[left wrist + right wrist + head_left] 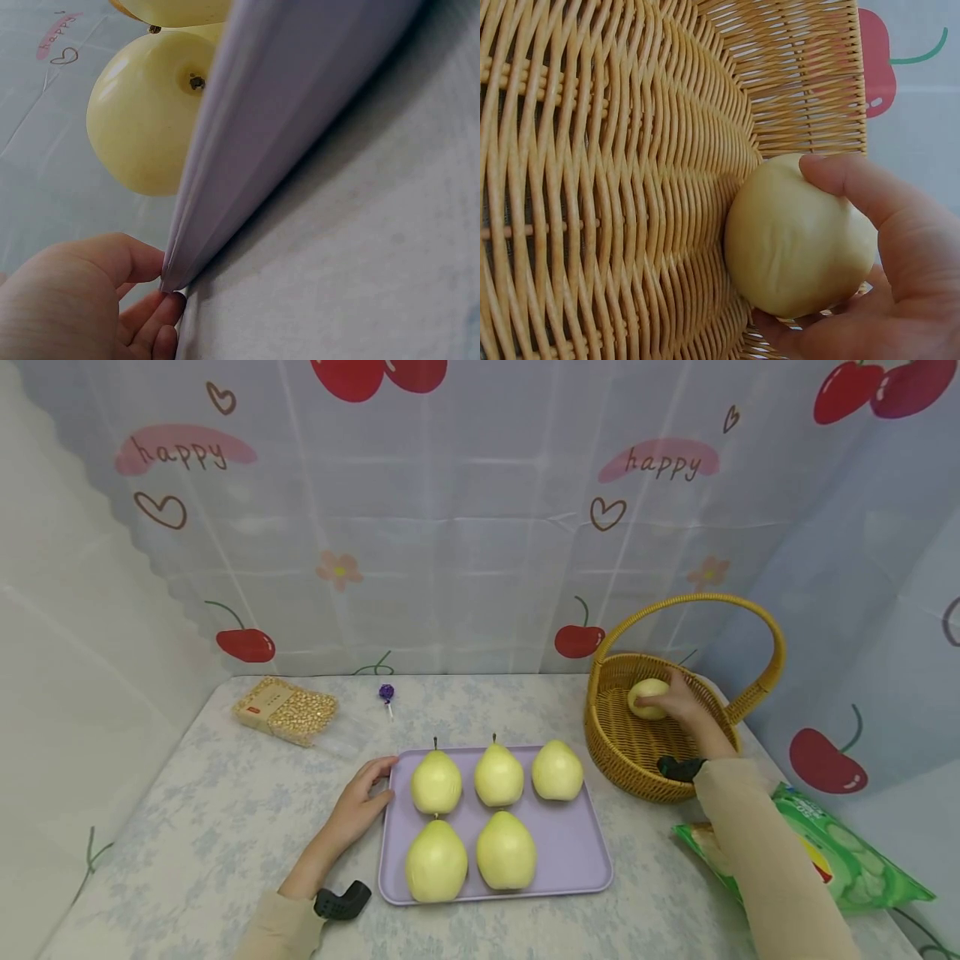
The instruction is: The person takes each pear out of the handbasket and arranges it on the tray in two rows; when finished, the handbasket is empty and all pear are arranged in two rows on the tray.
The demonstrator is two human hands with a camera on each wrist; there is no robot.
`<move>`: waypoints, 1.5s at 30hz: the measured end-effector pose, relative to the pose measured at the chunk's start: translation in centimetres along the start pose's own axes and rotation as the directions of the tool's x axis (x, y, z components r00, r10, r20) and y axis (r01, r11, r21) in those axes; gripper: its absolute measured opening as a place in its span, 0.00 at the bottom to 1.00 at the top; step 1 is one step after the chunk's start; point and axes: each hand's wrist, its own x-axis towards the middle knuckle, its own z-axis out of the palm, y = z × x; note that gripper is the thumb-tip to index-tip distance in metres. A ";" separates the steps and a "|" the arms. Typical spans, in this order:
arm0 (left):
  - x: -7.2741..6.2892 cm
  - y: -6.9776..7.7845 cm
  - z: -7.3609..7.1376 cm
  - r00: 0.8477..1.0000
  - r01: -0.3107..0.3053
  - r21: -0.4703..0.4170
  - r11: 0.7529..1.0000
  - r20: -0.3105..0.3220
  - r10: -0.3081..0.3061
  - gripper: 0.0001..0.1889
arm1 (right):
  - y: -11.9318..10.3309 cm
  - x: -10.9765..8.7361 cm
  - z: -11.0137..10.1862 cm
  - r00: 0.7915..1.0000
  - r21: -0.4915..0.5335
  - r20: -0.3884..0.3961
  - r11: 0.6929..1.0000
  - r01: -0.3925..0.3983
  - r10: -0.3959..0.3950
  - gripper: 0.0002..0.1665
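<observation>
In the wicker basket (pixel 626 752), my right hand (pixel 678 700) grips a pale yellow pear (pixel 799 240). The thumb lies over the pear's top, with fingers round its far side, partly hidden. The pear is against the basket's woven inside. My left hand (pixel 362 802) holds the left edge of a lilac tray (pixel 570 852) near its far corner, thumb and fingertips at the rim in the left wrist view. Several pears (pixel 506 852) stand on the tray in two rows, three behind and two in front.
A bag of yellow kernels (pixel 288 710) lies at the back left, with a purple lollipop (pixel 386 693) to its right. A green snack bag (pixel 847 852) lies partly under my right forearm. The basket's tall handle (pixel 697 599) arches above its opening. A curtain hangs behind the table.
</observation>
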 end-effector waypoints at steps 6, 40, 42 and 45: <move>-0.1 0.1 -0.1 1.000 0.014 -0.009 1.000 0.011 -0.014 0.26 | 0.3 0.2 0.1 1.000 -0.019 -0.030 1.000 0.005 -0.006 0.61; -0.4 1.4 -0.4 1.000 0.008 -0.008 1.000 0.016 -0.008 0.25 | -8.4 -13.7 3.7 0.933 0.029 -0.020 0.932 0.361 -0.360 0.51; -0.2 0.3 -0.1 1.000 0.006 -0.009 1.000 0.011 -0.006 0.25 | -8.6 -15.5 5.1 0.899 0.060 -0.008 0.898 0.437 -0.437 0.50; 0.0 -0.6 0.1 1.000 0.001 -0.012 1.000 0.010 -0.001 0.26 | -8.3 -17.2 7.1 0.837 0.158 0.037 0.830 0.534 -0.546 0.50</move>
